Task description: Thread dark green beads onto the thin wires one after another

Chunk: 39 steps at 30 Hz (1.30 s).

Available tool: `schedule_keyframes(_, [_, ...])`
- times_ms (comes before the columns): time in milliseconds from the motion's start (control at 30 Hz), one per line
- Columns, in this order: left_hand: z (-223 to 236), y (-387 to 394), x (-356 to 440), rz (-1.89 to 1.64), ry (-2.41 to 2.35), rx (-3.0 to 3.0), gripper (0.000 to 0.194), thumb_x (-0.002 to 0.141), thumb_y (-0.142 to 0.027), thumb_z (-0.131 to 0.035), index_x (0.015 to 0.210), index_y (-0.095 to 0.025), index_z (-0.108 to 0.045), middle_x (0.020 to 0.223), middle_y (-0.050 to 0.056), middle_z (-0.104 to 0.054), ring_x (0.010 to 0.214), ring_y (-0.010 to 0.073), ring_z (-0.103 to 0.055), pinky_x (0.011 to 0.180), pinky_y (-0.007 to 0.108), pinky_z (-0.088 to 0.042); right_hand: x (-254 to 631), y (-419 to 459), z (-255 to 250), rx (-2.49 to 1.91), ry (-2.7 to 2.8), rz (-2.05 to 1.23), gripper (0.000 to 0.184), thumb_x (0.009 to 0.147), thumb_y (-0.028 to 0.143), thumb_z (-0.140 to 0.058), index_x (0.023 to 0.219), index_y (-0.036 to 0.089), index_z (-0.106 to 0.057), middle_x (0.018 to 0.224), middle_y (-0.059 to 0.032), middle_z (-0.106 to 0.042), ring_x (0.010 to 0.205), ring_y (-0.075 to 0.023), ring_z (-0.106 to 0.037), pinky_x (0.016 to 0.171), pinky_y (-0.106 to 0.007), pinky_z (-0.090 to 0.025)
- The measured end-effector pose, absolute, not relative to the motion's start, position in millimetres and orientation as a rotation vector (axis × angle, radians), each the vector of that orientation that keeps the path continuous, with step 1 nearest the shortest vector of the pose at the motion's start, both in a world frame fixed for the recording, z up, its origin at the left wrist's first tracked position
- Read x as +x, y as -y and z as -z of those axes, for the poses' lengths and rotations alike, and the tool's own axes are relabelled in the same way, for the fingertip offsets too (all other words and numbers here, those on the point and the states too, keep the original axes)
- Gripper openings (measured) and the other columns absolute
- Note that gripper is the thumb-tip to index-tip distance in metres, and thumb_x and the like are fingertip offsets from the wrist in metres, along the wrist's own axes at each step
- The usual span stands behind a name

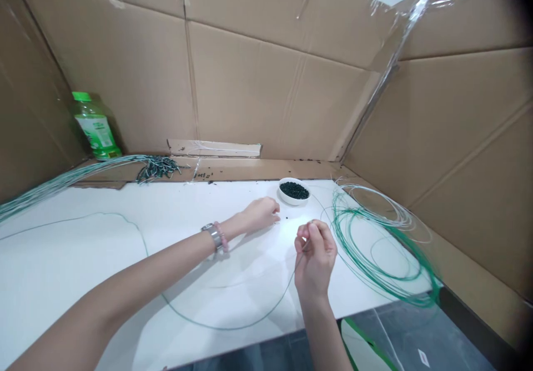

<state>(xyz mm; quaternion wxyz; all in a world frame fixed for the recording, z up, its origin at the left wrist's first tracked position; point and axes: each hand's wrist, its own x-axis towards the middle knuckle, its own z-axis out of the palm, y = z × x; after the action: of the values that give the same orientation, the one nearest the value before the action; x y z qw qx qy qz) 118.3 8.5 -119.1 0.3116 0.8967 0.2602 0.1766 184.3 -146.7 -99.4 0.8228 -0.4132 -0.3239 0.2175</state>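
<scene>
My right hand (315, 254) is raised above the white table (66, 260), its thumb and fingers pinching the end of a thin green wire (250, 325). That wire curves down across the tabletop and runs away to the left edge of the view. My left hand (260, 215), with a metal wristwatch (212, 235) and a pink beaded bracelet (223, 237), rests low on the table with curled fingers. Its fingertips lie just below a white bowl (286, 200) of small dark beads (293, 190), and a few loose beads lie close by. Whether those fingers hold a bead is hidden.
A loose coil of green wire (375, 249) lies on the table to the right. At the back left are a bundle of beaded wires (158, 168) and a green-capped plastic bottle (95, 126). Taped cardboard walls (266, 82) surround the table's back and sides.
</scene>
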Motion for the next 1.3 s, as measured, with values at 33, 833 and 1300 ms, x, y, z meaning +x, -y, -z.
schedule_keyframes(33, [124.0,-8.4,127.4,-0.432,-0.691,2.385,0.027,0.09,-0.033,-0.055,0.107,-0.013,-0.058,0.106,0.008,-0.061,0.093,0.0177,-0.061,0.082,0.038,-0.053,187.0,148.9,101.0,-0.877,0.658,-0.451,0.022,0.084,0.031,-0.061,0.076,0.014,-0.05,0.062,0.0058,-0.044,0.053,-0.0047,-0.045,0.04,-0.013,-0.031])
schedule_keyframes(833, [-1.5,16.7,30.2,-1.242,-0.419,1.439,0.033,0.072,-0.047,-0.069,0.081,-0.016,-0.061,0.075,0.0,-0.06,0.067,0.0071,-0.055,0.059,0.017,-0.046,160.7,113.3,-11.8,-0.881,1.401,-0.305,0.006,0.083,0.021,-0.06,0.078,0.021,-0.061,0.095,-0.0023,-0.062,0.093,-0.0155,-0.06,0.062,-0.022,-0.05])
schedule_keyframes(1300, [-33.4,39.3,-51.6,-1.428,-0.306,1.293,0.007,0.083,-0.02,-0.063,0.078,-0.017,-0.066,0.063,-0.006,-0.061,0.066,0.0061,-0.063,0.061,0.014,-0.052,63.9,83.2,-46.2,-0.621,1.502,-0.263,0.013,0.082,0.009,-0.057,0.075,0.02,-0.059,0.093,0.0013,-0.067,0.088,-0.0122,-0.067,0.072,-0.024,-0.057])
